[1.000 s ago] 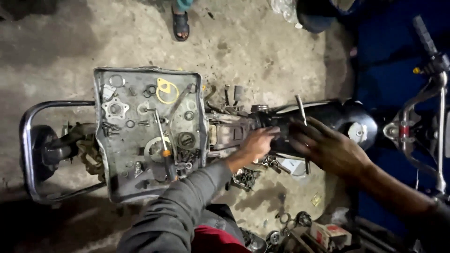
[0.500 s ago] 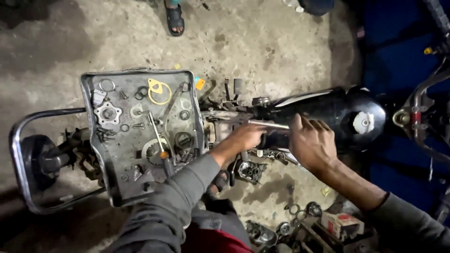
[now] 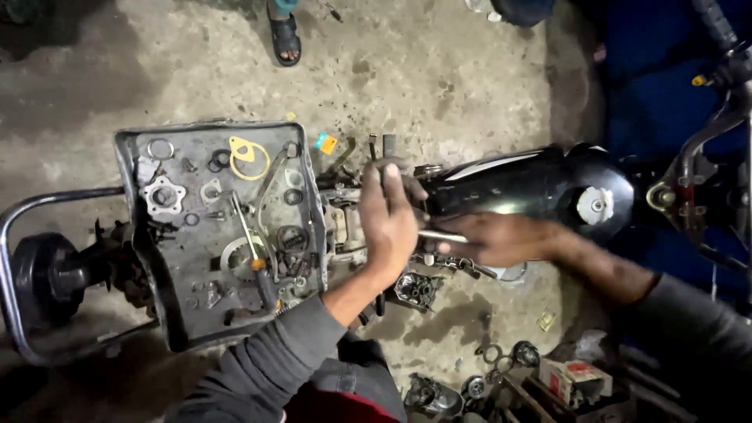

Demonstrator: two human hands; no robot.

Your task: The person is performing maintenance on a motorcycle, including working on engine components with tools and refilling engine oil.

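Grey concrete floor (image 3: 196, 70) fills the upper left of the frame, and across the middle lies a stripped motorcycle with its black fuel tank (image 3: 540, 188) toward the right. We have our left hand (image 3: 388, 215) at the centre of the frame, fingers curled down over the exposed engine parts (image 3: 345, 223) just left of the tank, closed on something we cannot make out. Our right hand (image 3: 501, 239) comes in from the right and is blurred; it is wrapped around a slim metal rod (image 3: 439, 235) that points left toward the other hand, likely so 1 hand steadies while the other works the tool. Left of centre, a grey metal tray (image 3: 129, 157) rests on the frame where the seat would be, keeping loose pieces within reach: a yellow gasket (image 3: 249, 155), a star-shaped hub (image 3: 163, 196), and an orange-handled screwdriver (image 3: 249, 249). At the top edge, another person's sandalled foot (image 3: 285, 35) stands well apart.
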